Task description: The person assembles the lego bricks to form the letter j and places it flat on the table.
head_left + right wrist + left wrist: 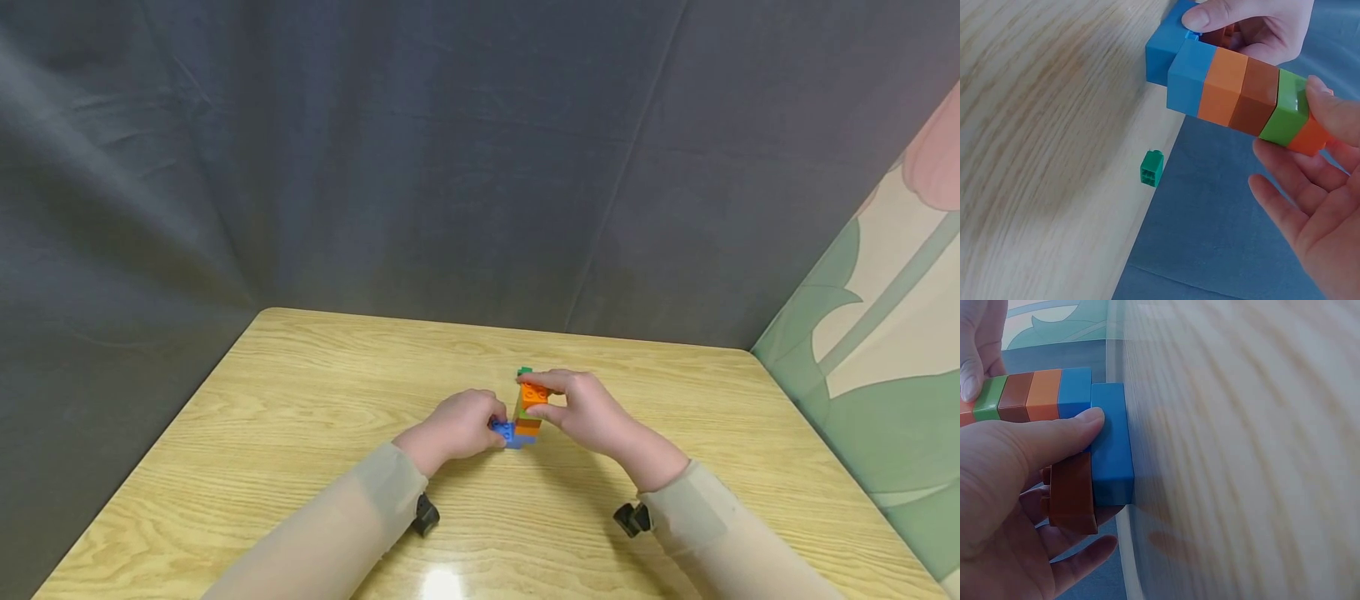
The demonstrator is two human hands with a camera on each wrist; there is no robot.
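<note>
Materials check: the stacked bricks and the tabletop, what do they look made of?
Brick stack: looks like moulded plastic, smooth and semi-glossy; solid flat colours, crisp edges, a soft highlight on the green brick. The loose small green brick looks the same.
Tabletop: pale wood-grain surface, probably laminate or varnished wood; the printed-looking grain and a bright glare spot near the front edge suggest a sealed glossy finish.

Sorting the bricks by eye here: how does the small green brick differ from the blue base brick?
The small green brick is green and short; the blue base brick is blue and longer. The green one lies loose and untouched, apart from the stack; the blue one sits under the stack, pinched by the left hand. Both rest on the wooden table.
</note>
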